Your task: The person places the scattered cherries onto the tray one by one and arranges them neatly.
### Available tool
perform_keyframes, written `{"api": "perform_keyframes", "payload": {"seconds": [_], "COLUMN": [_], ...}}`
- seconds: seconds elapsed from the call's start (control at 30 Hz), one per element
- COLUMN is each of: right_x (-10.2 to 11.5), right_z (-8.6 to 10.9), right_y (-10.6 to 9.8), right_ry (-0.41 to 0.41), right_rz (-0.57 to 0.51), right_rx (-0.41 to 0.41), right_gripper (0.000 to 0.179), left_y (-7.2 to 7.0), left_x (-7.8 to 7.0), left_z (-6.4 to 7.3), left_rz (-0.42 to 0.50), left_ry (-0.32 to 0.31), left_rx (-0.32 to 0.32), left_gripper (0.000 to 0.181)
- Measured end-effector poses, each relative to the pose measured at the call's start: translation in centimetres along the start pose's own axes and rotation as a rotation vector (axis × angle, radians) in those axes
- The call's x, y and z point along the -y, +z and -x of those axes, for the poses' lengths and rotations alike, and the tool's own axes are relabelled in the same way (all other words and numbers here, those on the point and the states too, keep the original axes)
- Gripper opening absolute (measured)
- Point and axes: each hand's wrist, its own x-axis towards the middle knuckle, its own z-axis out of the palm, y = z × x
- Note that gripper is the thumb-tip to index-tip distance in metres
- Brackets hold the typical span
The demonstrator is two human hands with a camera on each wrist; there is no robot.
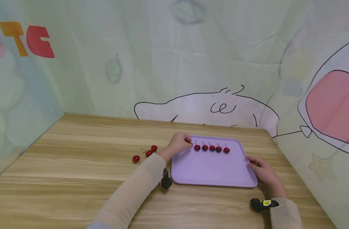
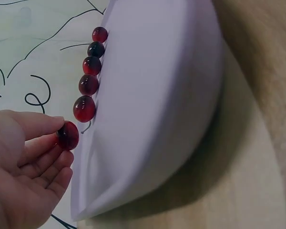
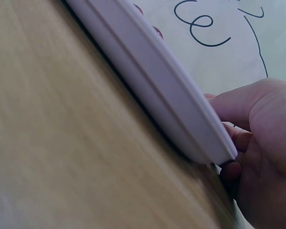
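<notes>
My left hand (image 1: 178, 143) pinches a dark red cherry (image 2: 68, 136) between thumb and fingertips, over the far left corner of the lilac tray (image 1: 211, 168). Just right of it, several cherries (image 1: 204, 148) with stems lie in a row along the tray's far side; the left wrist view shows the nearest one (image 2: 84, 109) close to the held cherry. At the tray's right edge, my right hand (image 1: 263, 171) grips the rim, its thumb at the top and its fingers round the side, as the right wrist view (image 3: 267, 148) shows.
Three more cherries (image 1: 149, 153) lie on the wooden table (image 1: 77, 159) left of the tray, next to my left forearm. A printed cloth wall (image 1: 151, 63) rises behind the table and along both sides. Each wrist wears a black camera mount (image 1: 166, 180).
</notes>
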Motion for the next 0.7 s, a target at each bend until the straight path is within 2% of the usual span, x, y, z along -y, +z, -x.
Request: {"api": "perform_keyframes", "payload": {"seconds": [0.33, 0.57, 0.7], "right_x": [0.0, 0.0, 0.1], "right_z": [-0.1, -0.1, 0.0], "right_y": [0.0, 0.0, 0.0], "right_ry": [0.005, -0.001, -0.003], "right_rz": [-0.005, -0.008, -0.009], "right_rx": [0.01, 0.01, 0.012], "right_gripper": [0.045, 0.044, 0.044], "left_y": [0.8, 1.1, 1.0], "left_x": [0.6, 0.4, 0.4], "left_z": [-0.2, -0.2, -0.1], "left_rz": [-0.082, -0.103, -0.111], "left_ry": [0.007, -0.018, -0.006], "left_rx": [0.022, 0.022, 0.018], "left_gripper": [0.016, 0.015, 0.016]}}
